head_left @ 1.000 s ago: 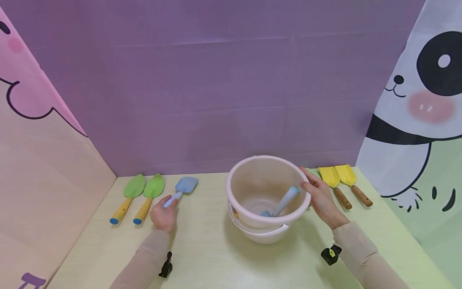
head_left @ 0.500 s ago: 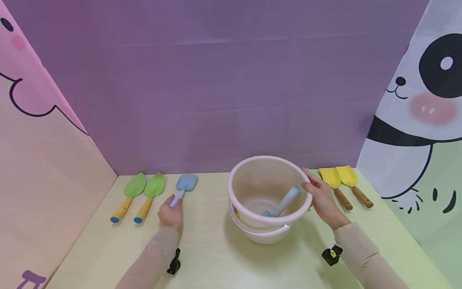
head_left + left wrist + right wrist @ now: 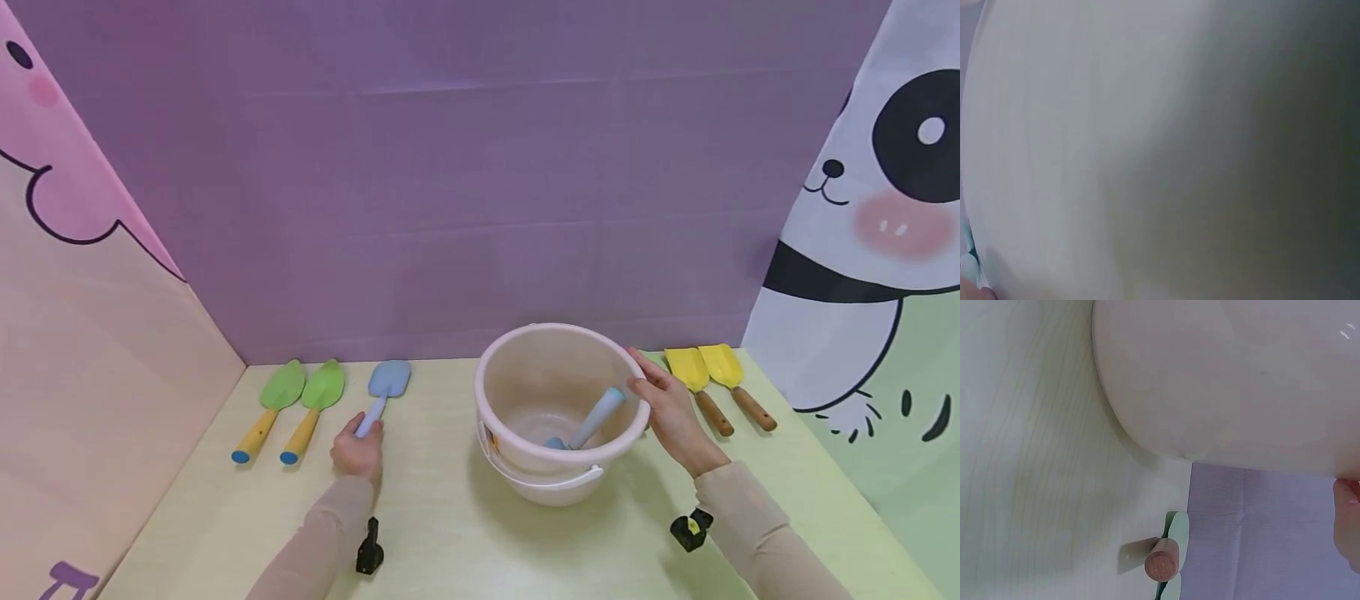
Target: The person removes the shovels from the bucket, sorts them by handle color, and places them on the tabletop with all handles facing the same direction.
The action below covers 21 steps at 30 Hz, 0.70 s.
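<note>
My left hand (image 3: 358, 450) holds the pale handle of a small blue toy shovel (image 3: 389, 379), whose blade points to the back wall. The left wrist view is mostly blurred tabletop, with a bit of the hand at its lower left corner. On the right, my right hand (image 3: 675, 417) grips the rim of a pale pink bucket (image 3: 551, 479), thumb over the edge. Another blue shovel (image 3: 596, 418) leans inside the bucket, handle up. The bucket's wall (image 3: 1229, 381) fills much of the right wrist view, with part of my hand (image 3: 1347, 525) at the right edge.
Two green trowels, a left one (image 3: 282, 385) and a right one (image 3: 324, 385), lie left of my left hand. Two yellow shovels (image 3: 686, 367) with brown handles lie beyond my right hand, beside a partly hidden green blade (image 3: 654, 358). A purple backdrop (image 3: 480, 183) stands behind the table.
My left hand has shifted slightly right, and the blue shovel has swung from slanting right to pointing nearly straight back. My right hand and the bucket have stayed in place.
</note>
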Tool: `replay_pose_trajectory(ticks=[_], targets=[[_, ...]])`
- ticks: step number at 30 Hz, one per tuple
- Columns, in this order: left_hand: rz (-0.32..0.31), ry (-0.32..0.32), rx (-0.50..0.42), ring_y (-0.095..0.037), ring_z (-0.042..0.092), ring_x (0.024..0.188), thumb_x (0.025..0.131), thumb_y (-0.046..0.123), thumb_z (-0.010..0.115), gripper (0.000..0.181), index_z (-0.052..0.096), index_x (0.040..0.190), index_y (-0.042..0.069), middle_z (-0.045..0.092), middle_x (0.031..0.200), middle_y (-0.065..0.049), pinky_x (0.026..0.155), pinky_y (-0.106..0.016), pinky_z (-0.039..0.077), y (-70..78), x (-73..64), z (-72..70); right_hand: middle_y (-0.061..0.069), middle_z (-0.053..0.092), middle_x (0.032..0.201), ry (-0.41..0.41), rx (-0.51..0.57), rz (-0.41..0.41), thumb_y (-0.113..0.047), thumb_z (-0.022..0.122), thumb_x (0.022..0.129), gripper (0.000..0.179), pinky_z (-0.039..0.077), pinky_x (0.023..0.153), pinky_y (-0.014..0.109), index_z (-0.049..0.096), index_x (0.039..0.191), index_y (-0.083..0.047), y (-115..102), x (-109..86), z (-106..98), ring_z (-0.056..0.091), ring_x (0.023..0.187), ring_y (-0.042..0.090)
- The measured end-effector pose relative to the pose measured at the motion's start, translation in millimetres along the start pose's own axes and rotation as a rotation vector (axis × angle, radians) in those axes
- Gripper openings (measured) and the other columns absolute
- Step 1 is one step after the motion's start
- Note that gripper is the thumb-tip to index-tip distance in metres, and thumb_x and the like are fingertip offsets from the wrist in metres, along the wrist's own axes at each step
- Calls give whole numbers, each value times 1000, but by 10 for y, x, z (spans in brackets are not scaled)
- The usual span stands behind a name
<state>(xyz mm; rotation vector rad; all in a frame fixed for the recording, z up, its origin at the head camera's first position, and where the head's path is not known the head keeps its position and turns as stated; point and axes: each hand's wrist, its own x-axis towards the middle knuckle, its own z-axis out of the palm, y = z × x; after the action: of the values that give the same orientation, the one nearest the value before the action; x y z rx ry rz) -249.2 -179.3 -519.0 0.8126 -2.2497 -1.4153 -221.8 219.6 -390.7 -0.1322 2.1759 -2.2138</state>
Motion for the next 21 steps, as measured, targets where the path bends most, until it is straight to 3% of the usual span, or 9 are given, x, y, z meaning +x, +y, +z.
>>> replay_pose_trajectory(ticks=[5, 12, 17, 21], targets=[[-4, -22, 8, -39, 49, 115, 84, 24, 61, 45, 56, 125, 6, 55, 125, -21, 95, -48, 38, -13, -11, -3, 9, 18, 153, -5, 3, 3, -10, 45, 93, 58, 44, 85, 11, 21, 145, -6, 1, 1, 6, 34, 128, 14], [66, -75, 60, -40, 51, 113, 83, 24, 62, 48, 55, 127, 8, 54, 125, -22, 92, -48, 40, -64, -11, 11, 10, 18, 153, 7, -2, 3, -11, 45, 93, 57, 45, 84, 13, 23, 145, -8, -15, -4, 9, 35, 127, 16], [68, -86, 65, -40, 49, 115, 82, 24, 61, 50, 53, 129, 8, 53, 127, -22, 94, -48, 39, -92, -21, 25, 9, 17, 153, 5, 5, 12, -11, 45, 93, 57, 45, 84, 13, 23, 145, -9, -19, -4, 14, 32, 130, 19], [77, -121, 65, -40, 48, 116, 81, 23, 60, 54, 50, 131, 6, 51, 129, -23, 96, -48, 38, -92, -50, 3, 9, 17, 153, 3, 2, 13, -12, 45, 93, 57, 45, 84, 14, 23, 145, -9, -17, -15, 14, 35, 127, 15]])
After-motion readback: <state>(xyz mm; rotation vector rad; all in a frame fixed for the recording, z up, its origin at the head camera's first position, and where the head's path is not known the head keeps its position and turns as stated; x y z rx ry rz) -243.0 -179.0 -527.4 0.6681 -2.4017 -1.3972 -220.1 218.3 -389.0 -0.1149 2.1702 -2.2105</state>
